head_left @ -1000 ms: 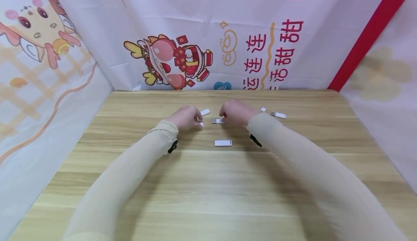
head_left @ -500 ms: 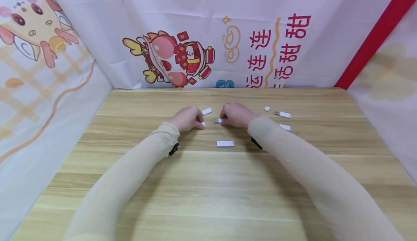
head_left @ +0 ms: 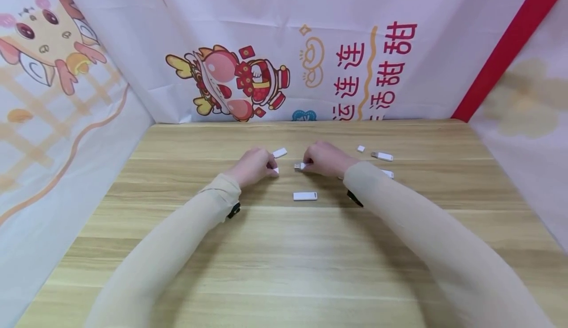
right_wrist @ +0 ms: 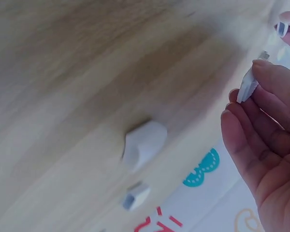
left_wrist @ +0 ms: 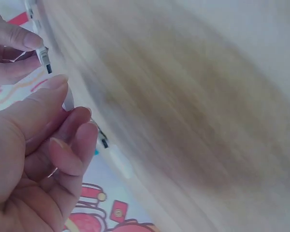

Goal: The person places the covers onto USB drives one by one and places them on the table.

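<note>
My left hand (head_left: 255,165) pinches a small white cap (head_left: 275,170) between thumb and fingers; its hollow end shows in the right wrist view as the cap (right_wrist: 282,29) faces the other hand. My right hand (head_left: 326,159) pinches a white USB flash drive (head_left: 302,166), its bare metal plug pointing left toward the cap. In the right wrist view this flash drive (right_wrist: 249,84) sits between thumb and fingertips. A small gap separates drive and cap. Just beyond my left fingers lies another white stick (head_left: 279,153), partly hidden by the hand.
A white flash drive (head_left: 304,196) lies nearer me on the wooden table (head_left: 284,249). Farther right are a loose cap (head_left: 361,148), an uncapped flash drive (head_left: 382,156) and a white piece (head_left: 388,174) partly behind my right sleeve. A printed cloth (head_left: 266,12) hangs behind.
My right hand has shifted slightly right with the flash drive, widening the gap to the cap. The left hand keeps its pinch on the cap. The head view has swayed a little.
</note>
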Demonstrator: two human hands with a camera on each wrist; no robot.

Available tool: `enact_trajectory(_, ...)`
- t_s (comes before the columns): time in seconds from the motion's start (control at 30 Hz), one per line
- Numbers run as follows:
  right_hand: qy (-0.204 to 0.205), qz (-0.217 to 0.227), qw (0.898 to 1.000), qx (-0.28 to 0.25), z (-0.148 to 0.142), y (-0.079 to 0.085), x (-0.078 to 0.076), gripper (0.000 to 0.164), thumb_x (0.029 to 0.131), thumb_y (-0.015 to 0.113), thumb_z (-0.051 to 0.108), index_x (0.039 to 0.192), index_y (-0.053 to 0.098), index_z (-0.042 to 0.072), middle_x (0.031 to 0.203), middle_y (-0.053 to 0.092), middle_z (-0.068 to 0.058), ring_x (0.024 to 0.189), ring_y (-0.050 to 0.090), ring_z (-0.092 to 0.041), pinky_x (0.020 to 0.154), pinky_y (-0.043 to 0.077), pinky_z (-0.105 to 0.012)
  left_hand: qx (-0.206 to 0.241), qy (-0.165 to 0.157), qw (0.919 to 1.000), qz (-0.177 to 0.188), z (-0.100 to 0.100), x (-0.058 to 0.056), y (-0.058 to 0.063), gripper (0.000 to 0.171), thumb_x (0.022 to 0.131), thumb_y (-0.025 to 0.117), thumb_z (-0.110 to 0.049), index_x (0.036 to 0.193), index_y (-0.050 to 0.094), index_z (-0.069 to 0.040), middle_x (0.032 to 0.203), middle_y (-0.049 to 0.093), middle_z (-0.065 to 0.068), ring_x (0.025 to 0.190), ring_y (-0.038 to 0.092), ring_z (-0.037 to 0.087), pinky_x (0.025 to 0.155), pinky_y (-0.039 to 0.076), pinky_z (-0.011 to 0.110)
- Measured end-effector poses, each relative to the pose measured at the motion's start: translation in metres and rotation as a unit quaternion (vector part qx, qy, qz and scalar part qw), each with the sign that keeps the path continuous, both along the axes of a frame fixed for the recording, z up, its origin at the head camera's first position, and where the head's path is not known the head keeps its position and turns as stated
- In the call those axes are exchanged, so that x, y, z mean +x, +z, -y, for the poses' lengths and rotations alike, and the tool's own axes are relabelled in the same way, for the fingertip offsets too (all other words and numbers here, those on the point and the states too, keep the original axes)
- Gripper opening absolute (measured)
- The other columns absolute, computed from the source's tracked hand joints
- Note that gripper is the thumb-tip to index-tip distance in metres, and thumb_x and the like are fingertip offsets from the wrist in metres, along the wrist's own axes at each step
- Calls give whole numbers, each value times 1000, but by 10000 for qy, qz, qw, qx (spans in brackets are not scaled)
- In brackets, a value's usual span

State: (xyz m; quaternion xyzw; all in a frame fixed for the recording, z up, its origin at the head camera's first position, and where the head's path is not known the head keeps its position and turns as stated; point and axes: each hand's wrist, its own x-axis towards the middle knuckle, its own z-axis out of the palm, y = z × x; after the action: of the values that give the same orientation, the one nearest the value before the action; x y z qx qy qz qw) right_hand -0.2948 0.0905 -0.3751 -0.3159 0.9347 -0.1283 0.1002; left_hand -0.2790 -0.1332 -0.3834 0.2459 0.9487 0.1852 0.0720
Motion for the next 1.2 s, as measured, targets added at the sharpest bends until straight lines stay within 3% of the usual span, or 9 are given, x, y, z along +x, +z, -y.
enact_trajectory(0.37,100,-427,9983,-397,-35,22,47,12,83,69,19,93,73,13,82,64,5,74,57,-9,70,50,-26,270,-353,9989,-116,-5,51,22,18,79,73,-19,95,72,-10,82,65,-6,73,57,7,70,49,24)
enact_trajectory(0.6,412,-1019,9917,-673,-49,30,91,14,81,72,18,93,73,12,83,63,4,73,57,-6,66,50,-20,386,-690,9949,-622,-10,87,32,16,79,73,-19,92,72,-11,82,67,-6,71,57,2,66,49,18)
enact_trajectory(0.8,919,-1697,9749,-1109,-57,29,123,14,76,76,16,88,73,10,78,61,5,67,55,-4,60,48,-16,612,-1247,9811,-1346,-17,115,36,15,78,74,-19,91,73,-13,82,67,-6,68,56,0,61,46,14)
enact_trajectory(1.03,1311,-1925,9604,-1531,-56,35,161,14,76,75,16,87,72,8,80,62,3,70,58,-5,62,50,-18,1088,-1900,9525,-2119,-27,150,46,19,78,73,-23,93,72,-12,89,68,-4,79,60,5,69,48,15)
enact_trajectory(1.2,1319,-1879,9585,-1689,-57,38,182,14,78,73,17,89,71,8,83,62,4,72,57,-3,65,49,-16,1113,-2072,9426,-2370,-33,170,52,18,80,72,-22,92,71,-9,88,68,-2,80,59,7,71,47,15)
